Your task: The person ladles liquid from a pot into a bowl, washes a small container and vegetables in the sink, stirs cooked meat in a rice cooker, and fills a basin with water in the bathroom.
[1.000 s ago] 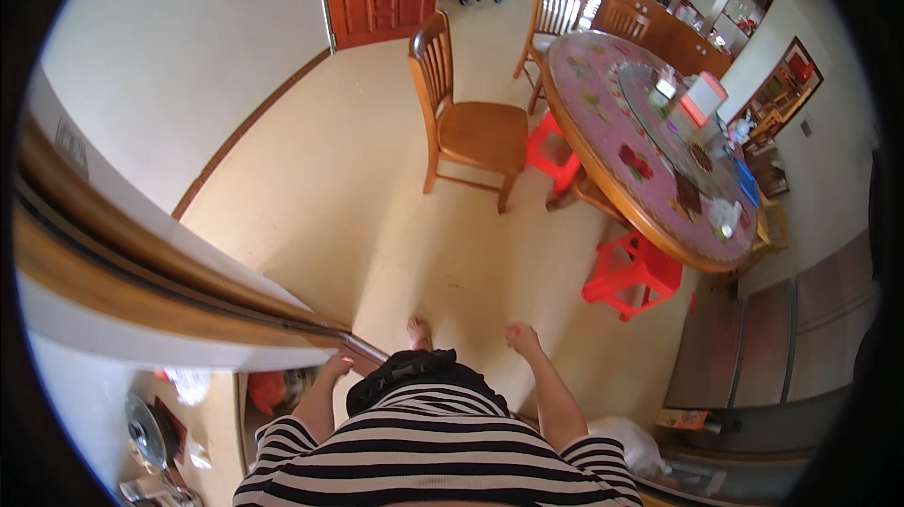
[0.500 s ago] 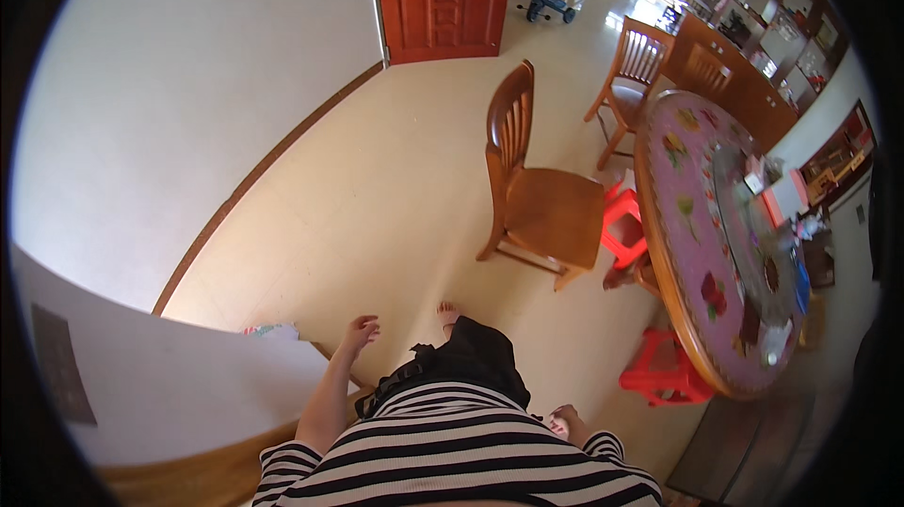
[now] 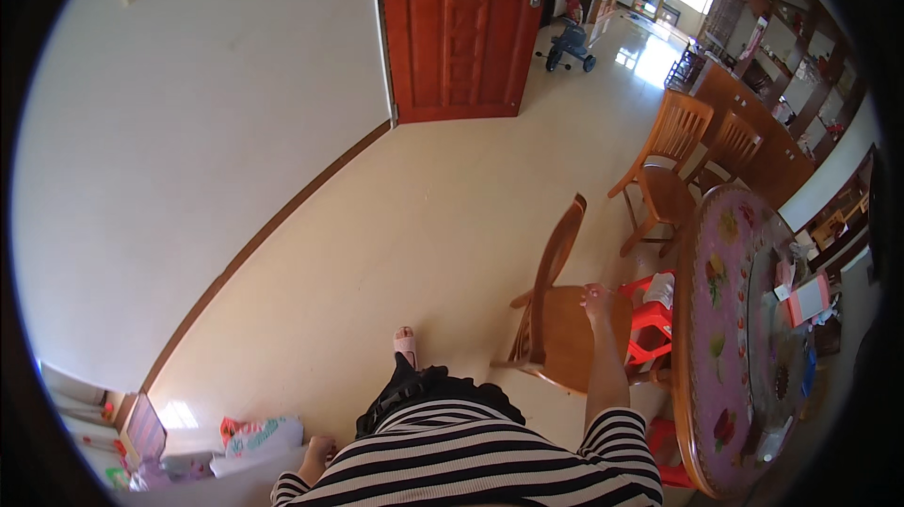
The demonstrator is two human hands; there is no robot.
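Note:
My right hand [image 3: 596, 303] reaches forward over the seat of a wooden chair [image 3: 574, 352]. Its fingers are loosely bent, and I see nothing in them. Whether it touches the chair is unclear. The chair's slatted back stands on the left, its seat toward the table. Low by my left side hangs my left hand [image 3: 318, 451], its fingers loosely curled and partly turned away; no held thing shows. One foot in a pale pink sandal [image 3: 405, 344] is forward on the floor.
A round table [image 3: 718, 347] with a flowered cover stands at right, red plastic stools [image 3: 650, 323] by it. More wooden chairs [image 3: 664, 163] are beyond. Ahead are a red door [image 3: 461, 32] and a child's tricycle [image 3: 569, 48]. Plastic bags [image 3: 264, 436] lie at lower left.
I have moved forward, so the chair and table now sit closer and lower in view. My right hand has swung forward over the chair seat; my left hand has dropped back.

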